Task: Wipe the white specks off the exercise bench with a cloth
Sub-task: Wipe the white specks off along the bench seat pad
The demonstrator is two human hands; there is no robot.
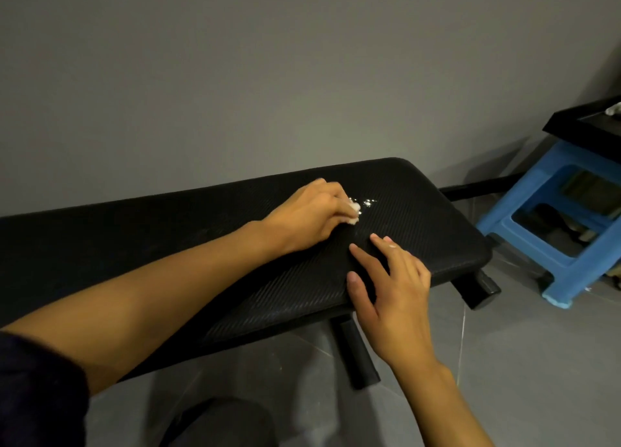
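Observation:
A black padded exercise bench (pixel 420 218) runs across the view in front of a grey wall. A small patch of white specks (pixel 468 203) lies on its pad near the far edge. My left hand (pixel 309 216) rests on the pad just left of the specks, its fingers curled round a small whitish cloth (pixel 455 211) that peeks out by the fingertips. My right hand (pixel 389 285) lies flat on the pad nearer to me, fingers straight and spread, holding nothing.
A blue plastic stool (pixel 551 231) stands on the grey tiled floor right of the bench end. Above it juts a black tabletop (pixel 584 124) with something pale on it. Black bench legs (pixel 356 352) stick out below the pad. My knee shows at the bottom.

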